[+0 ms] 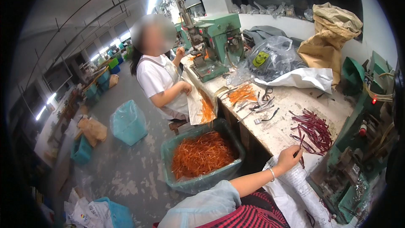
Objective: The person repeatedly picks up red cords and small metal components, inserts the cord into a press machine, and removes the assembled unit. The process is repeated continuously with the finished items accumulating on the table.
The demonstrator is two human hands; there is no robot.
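Left hand point(291, 157) is at the near-left edge of the red pile point(314, 131), just beside it. Thumb and fingertips look pressed together, pinching 1 thin dark red strap point(301, 140); exact contact partly hidden behind the fingers.

Key relation: the red pile lies ahead and to the right of those fingertips. Held strap sticks out both sides of the pinch, long axis roughly near-to-far, far end at the pile's left fringe. Can't tell if it touches the straps there or only overlaps them in view. Straps in the pile lie at mixed angles, many slanting far-left to near-right.

Left hand is the nearer of the 2 by default: right hand is out of view, state unknown.

Around the red pile: worktable point(291, 101) underneath, green machine point(344, 173) on the near-right side, dark straps point(266, 100) and orange strips point(242, 95) far-left, green tub point(198, 183) of orange strips left and lower, co-worker point(156, 80) farther left beyond.
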